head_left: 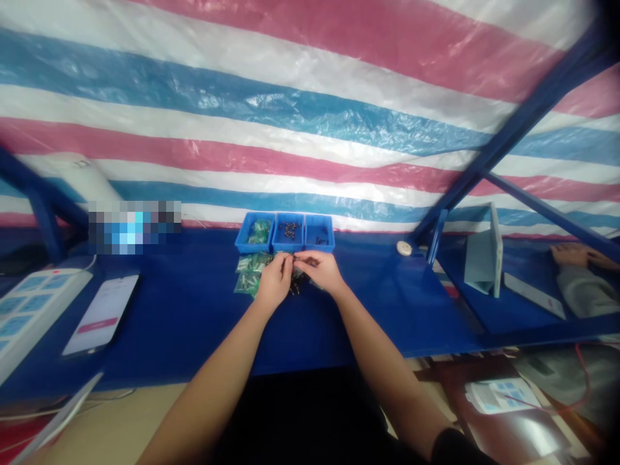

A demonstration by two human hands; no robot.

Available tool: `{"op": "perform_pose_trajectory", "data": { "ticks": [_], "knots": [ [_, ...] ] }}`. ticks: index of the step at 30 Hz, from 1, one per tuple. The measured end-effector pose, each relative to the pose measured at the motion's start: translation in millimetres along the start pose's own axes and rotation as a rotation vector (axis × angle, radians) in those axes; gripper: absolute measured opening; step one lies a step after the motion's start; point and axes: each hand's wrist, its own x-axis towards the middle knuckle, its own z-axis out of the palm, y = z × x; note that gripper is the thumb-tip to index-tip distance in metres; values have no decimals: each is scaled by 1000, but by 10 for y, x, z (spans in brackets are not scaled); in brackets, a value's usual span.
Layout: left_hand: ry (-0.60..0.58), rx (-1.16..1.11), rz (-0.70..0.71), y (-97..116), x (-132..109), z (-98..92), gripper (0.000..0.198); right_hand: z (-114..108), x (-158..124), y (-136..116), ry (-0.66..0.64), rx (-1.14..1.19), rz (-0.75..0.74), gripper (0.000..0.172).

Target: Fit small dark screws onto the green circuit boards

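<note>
My left hand [274, 280] and my right hand [320, 269] meet over the blue table [194, 316], fingertips pinched together on a tiny dark part I cannot make out. Under them lies a scatter of small dark parts [295, 289]. Several small green packets [249, 272] lie just left of my left hand. Behind my hands stand three blue bins [285, 234] in a row: the left one holds green packets, the middle one small dark pieces, the right one a few dark bits.
A phone [103, 314] lies face up at the left beside a white power strip [33, 310]. A propped tablet [484, 253] stands at the right, with another person's hand [574, 256] beyond it. A striped tarp [290, 116] hangs behind. A small white disc [403, 248] sits on the table.
</note>
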Motion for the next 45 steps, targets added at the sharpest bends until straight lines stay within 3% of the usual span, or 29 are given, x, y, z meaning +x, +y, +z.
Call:
{"op": "perform_pose_trajectory", "data": {
  "ticks": [20,27,30,33,35,37,40,42,45],
  "knots": [
    [-1,-6,-12,24,-5,-3,27,-21,-2,-55,16,-28,17,32],
    [119,81,-68,-25,15,-15,27,-35,78,56,8,-102,114,30],
    [141,84,-79,-42,25,-21,26,29,134,102,74,47,105,46],
    [136,75,-85,-45,27,-25,25,24,159,122,20,107,98,60],
    [134,72,-87,-47,26,-24,25,-60,163,134,-1,21,121,47],
    [134,73,-86,-50,23,-19,25,-195,168,154,157,-120,84,34],
    [123,75,-79,-57,17,-5,24,-403,191,206,480,-423,-2,33],
    [116,76,-73,-61,17,1,24,-491,210,251,523,-550,0,40],
    [151,111,-67,-74,36,-21,25,-530,223,307,485,-564,12,44]
  ]
}}
